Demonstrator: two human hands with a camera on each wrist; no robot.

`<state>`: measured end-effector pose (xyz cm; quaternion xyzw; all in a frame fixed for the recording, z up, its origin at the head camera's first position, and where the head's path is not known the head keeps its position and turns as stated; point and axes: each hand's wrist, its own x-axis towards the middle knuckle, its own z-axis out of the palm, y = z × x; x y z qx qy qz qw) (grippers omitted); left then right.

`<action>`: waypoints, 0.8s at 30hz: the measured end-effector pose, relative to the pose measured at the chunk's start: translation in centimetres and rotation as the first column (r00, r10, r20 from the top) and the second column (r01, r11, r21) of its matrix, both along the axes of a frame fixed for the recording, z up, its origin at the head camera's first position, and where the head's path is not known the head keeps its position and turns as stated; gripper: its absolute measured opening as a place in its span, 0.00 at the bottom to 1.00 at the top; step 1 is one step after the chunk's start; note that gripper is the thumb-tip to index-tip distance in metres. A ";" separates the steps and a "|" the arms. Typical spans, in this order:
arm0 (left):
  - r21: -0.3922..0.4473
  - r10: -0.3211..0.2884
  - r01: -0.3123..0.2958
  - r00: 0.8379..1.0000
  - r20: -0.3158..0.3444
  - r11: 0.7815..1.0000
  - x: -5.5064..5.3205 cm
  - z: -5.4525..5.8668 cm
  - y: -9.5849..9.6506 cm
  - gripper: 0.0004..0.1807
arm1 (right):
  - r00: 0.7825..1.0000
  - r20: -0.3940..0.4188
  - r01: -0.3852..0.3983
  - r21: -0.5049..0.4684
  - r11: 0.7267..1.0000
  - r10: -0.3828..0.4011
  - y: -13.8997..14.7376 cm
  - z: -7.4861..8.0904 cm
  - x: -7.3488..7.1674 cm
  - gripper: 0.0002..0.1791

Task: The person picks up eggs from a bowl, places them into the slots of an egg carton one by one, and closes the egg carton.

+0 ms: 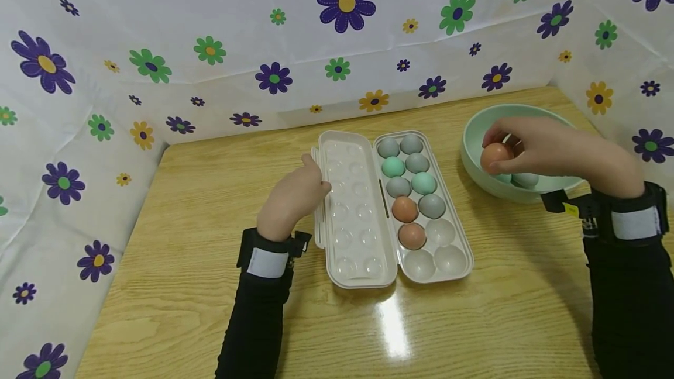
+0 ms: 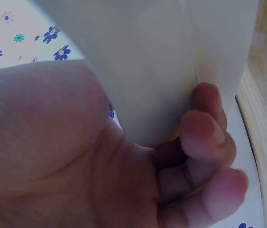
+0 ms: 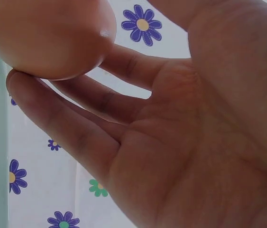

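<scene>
A white plastic egg box (image 1: 358,276) lies opened flat on the table, its lid on the left and its egg tray (image 1: 466,238) on the right. My left hand (image 1: 295,197) grips the lid's left edge; in the left wrist view its fingers (image 2: 218,190) curl around the white plastic. Grey, green and brown eggs fill most of the tray, with bare cups at the near end. Over the light green bowl (image 1: 505,192), my right hand (image 1: 553,148) pinches a brown egg (image 1: 494,157) between thumb and fingers. That egg (image 3: 52,38) shows large in the right wrist view.
Inside the bowl, a grey egg (image 1: 525,180) and part of a green egg (image 1: 504,178) show below the right hand. A white cloth (image 1: 231,98) with printed flowers rises behind and beside the wooden table (image 1: 210,203).
</scene>
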<state>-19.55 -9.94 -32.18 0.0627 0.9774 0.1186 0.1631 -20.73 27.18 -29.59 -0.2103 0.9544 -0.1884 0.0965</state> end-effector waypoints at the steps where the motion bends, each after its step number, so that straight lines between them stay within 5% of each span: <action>1: -0.001 -0.002 0.002 1.000 0.000 1.000 0.0 0.0 0.0 0.41 | 1.000 0.001 -0.002 0.001 1.000 0.002 -0.1 0.0 0.1 0.24; 24: -0.005 -0.019 0.019 1.000 0.000 1.000 -0.1 0.0 0.0 0.41 | 0.990 -0.036 -0.135 -0.004 0.991 0.135 -2.9 0.0 2.0 0.17</action>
